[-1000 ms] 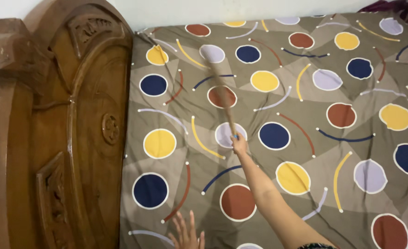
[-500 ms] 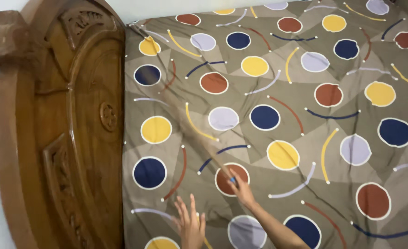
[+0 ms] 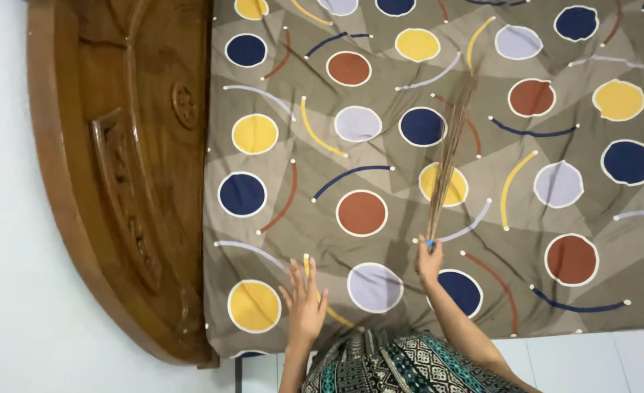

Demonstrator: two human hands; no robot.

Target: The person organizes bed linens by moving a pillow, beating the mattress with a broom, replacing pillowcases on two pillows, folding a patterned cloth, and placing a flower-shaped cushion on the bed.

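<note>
My right hand (image 3: 429,260) grips the base of a thin stick broom (image 3: 447,164), whose bristles fan out away from me across the bedsheet (image 3: 409,73). The sheet is grey-brown with yellow, navy, rust and lilac circles and curved lines. My left hand (image 3: 304,300) lies flat on the sheet near the bed's near edge, fingers spread, holding nothing. It rests between a yellow circle and a lilac circle.
A carved wooden headboard (image 3: 118,167) stands along the left side of the bed. A pale wall (image 3: 9,255) is left of it. Pale floor (image 3: 598,360) shows at the bottom right. My patterned green and black clothing (image 3: 402,367) is at the bottom edge.
My right hand with the broom has pulled back toward me and shifted right across the sheet. My left hand stays flat near the bed's edge. The view has tilted down.
</note>
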